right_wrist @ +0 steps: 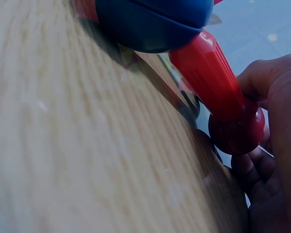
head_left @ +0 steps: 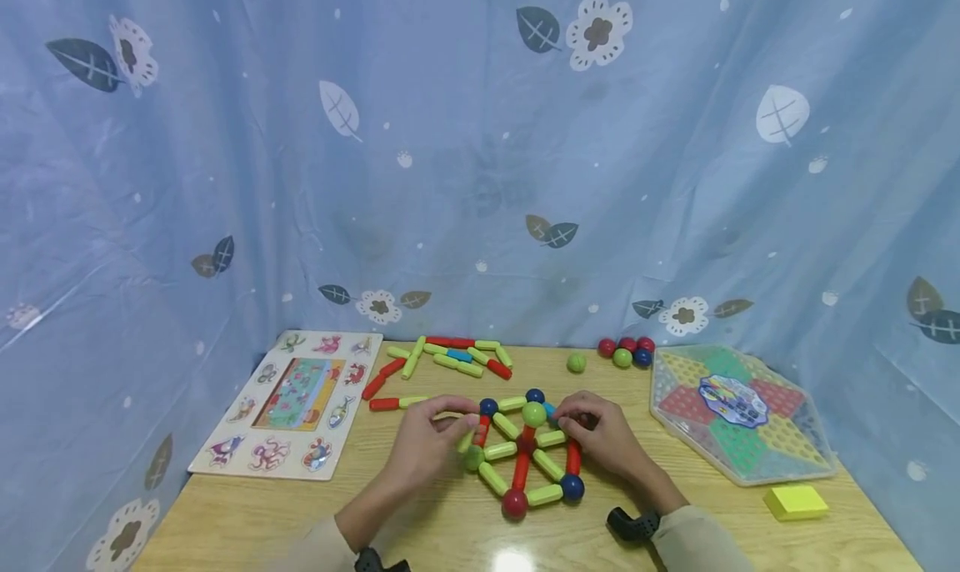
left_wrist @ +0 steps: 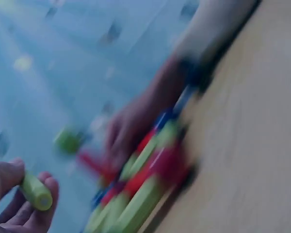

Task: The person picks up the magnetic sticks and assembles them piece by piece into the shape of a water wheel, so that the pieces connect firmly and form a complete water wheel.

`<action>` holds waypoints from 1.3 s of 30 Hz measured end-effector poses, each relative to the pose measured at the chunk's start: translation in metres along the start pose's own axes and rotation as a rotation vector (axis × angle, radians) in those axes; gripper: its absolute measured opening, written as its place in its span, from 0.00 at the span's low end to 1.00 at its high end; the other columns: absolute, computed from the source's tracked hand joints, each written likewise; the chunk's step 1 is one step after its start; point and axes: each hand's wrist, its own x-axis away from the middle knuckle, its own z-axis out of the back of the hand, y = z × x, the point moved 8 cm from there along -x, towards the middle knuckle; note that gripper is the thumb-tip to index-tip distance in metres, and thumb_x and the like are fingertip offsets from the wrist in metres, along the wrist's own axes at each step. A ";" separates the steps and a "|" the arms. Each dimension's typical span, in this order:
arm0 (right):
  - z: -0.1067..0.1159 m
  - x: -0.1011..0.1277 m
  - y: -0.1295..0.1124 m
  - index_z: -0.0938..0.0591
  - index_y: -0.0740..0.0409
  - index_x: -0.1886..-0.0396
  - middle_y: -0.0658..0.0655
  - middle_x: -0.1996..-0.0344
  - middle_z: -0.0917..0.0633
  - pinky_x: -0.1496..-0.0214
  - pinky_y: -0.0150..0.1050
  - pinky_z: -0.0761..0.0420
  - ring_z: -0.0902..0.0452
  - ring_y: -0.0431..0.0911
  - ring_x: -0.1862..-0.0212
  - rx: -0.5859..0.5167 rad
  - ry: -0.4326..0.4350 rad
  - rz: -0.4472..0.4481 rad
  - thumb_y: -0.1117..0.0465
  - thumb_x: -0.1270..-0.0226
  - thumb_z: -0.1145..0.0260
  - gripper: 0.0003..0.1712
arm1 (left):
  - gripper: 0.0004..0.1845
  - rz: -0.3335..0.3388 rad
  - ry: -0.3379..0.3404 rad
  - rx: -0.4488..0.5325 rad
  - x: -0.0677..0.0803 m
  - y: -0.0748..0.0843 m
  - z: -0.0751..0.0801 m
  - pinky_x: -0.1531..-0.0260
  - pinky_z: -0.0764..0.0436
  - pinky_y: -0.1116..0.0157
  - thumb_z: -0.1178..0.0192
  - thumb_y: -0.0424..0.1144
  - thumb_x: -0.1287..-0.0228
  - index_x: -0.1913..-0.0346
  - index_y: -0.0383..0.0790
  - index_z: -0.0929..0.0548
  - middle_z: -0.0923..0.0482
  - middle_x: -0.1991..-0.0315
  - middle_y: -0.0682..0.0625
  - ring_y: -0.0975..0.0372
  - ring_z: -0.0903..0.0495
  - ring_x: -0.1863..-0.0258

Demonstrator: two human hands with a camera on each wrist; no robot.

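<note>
My left hand (head_left: pixel 429 440) pinches a lime green rod (left_wrist: pixel 37 194) between thumb and fingers, at the left side of a wheel-shaped frame of magnetic rods and balls. That frame has a dark red hub ball (head_left: pixel 527 444), and a lime ball (head_left: pixel 534 413) stands above it on a red rod. Around the rim sit a red ball (head_left: pixel 515 504) at the front and several blue balls, one at the right front (head_left: pixel 572 487). At the frame's right rear, my right hand (head_left: pixel 606 432) holds a red ball (right_wrist: pixel 235 130) joined to a red rod (right_wrist: pixel 208 77).
Loose red, lime and blue rods (head_left: pixel 453 355) lie behind the frame. Several balls (head_left: pixel 622 357) cluster at the back, with one green ball (head_left: pixel 576 363) apart. A picture puzzle board (head_left: pixel 337 464) lies left; a clear game box (head_left: pixel 738 413) and yellow block (head_left: pixel 797 503) lie right.
</note>
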 end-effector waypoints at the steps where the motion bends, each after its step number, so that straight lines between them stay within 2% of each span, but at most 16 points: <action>1: 0.000 0.000 -0.001 0.07 0.52 0.56 0.55 0.55 0.10 0.59 0.32 0.20 0.21 0.39 0.59 -0.001 0.003 0.005 0.69 0.25 0.28 0.08 | 0.11 0.007 -0.030 0.048 0.003 0.000 -0.014 0.54 0.12 0.70 0.33 0.31 0.23 0.44 0.29 0.12 0.13 0.46 0.32 0.50 0.07 0.50; 4: 0.001 -0.001 -0.004 0.07 0.52 0.56 0.55 0.55 0.10 0.59 0.32 0.20 0.21 0.39 0.59 -0.003 0.011 0.013 0.69 0.25 0.28 0.08 | 0.13 0.005 -0.079 0.135 0.012 -0.003 -0.048 0.49 0.12 0.70 0.30 0.31 0.25 0.45 0.26 0.14 0.14 0.45 0.33 0.55 0.09 0.48; 7: 0.001 -0.001 -0.005 0.07 0.52 0.57 0.56 0.55 0.10 0.60 0.32 0.20 0.21 0.39 0.59 0.001 0.011 0.014 0.69 0.25 0.27 0.08 | 0.12 -0.008 -0.094 0.172 0.020 -0.009 -0.070 0.50 0.13 0.71 0.28 0.30 0.27 0.48 0.25 0.13 0.13 0.48 0.40 0.61 0.11 0.51; 10: 0.000 -0.001 -0.004 0.07 0.52 0.56 0.55 0.55 0.10 0.59 0.33 0.20 0.20 0.39 0.58 0.010 0.004 0.010 0.68 0.25 0.27 0.08 | 0.09 -0.047 -0.110 0.192 0.025 -0.015 -0.081 0.51 0.13 0.72 0.28 0.27 0.29 0.52 0.25 0.14 0.14 0.51 0.42 0.64 0.12 0.53; 13: 0.000 -0.001 -0.002 0.07 0.51 0.57 0.53 0.54 0.10 0.59 0.33 0.20 0.20 0.39 0.58 0.022 0.006 -0.001 0.68 0.25 0.27 0.08 | 0.07 -0.101 -0.140 0.194 0.029 -0.019 -0.085 0.50 0.12 0.71 0.28 0.25 0.31 0.54 0.25 0.14 0.15 0.50 0.35 0.65 0.13 0.53; 15: 0.000 -0.001 -0.001 0.07 0.50 0.57 0.53 0.54 0.10 0.58 0.33 0.20 0.20 0.38 0.57 0.026 0.005 -0.007 0.68 0.26 0.27 0.09 | 0.08 -0.112 -0.156 0.199 0.030 -0.023 -0.086 0.49 0.12 0.70 0.28 0.24 0.32 0.54 0.24 0.14 0.16 0.48 0.31 0.65 0.12 0.52; 23: -0.001 -0.002 0.002 0.07 0.49 0.56 0.52 0.54 0.10 0.60 0.33 0.20 0.20 0.39 0.59 0.032 -0.011 -0.008 0.67 0.25 0.27 0.09 | 0.07 -0.086 -0.219 0.244 0.037 -0.032 -0.077 0.44 0.12 0.66 0.30 0.25 0.29 0.52 0.25 0.14 0.18 0.45 0.28 0.59 0.11 0.47; 31: 0.000 -0.001 0.002 0.07 0.49 0.56 0.52 0.54 0.10 0.61 0.33 0.20 0.21 0.38 0.60 0.027 -0.010 0.004 0.68 0.25 0.27 0.09 | 0.13 -0.194 -0.294 0.293 0.037 -0.029 -0.068 0.43 0.12 0.66 0.33 0.24 0.27 0.43 0.24 0.16 0.19 0.43 0.24 0.61 0.11 0.45; 33: -0.001 -0.001 0.002 0.07 0.49 0.56 0.52 0.54 0.10 0.61 0.33 0.20 0.21 0.38 0.60 0.016 -0.015 0.001 0.67 0.25 0.27 0.08 | 0.15 -0.235 -0.305 0.297 0.033 -0.026 -0.059 0.41 0.12 0.63 0.34 0.23 0.27 0.41 0.25 0.17 0.18 0.42 0.23 0.59 0.11 0.44; 35: -0.001 -0.001 0.003 0.07 0.49 0.56 0.53 0.54 0.10 0.62 0.33 0.20 0.21 0.39 0.61 0.011 -0.017 -0.003 0.67 0.24 0.27 0.08 | 0.16 -0.304 -0.314 0.292 0.027 -0.022 -0.044 0.40 0.12 0.61 0.34 0.23 0.27 0.39 0.22 0.18 0.17 0.43 0.24 0.57 0.10 0.43; 39: -0.001 -0.001 0.003 0.07 0.49 0.56 0.52 0.54 0.10 0.62 0.33 0.21 0.22 0.39 0.62 0.017 -0.015 -0.009 0.67 0.25 0.27 0.08 | 0.18 -0.373 -0.301 0.232 0.010 -0.018 0.001 0.41 0.11 0.59 0.34 0.22 0.27 0.38 0.18 0.19 0.14 0.44 0.25 0.56 0.09 0.43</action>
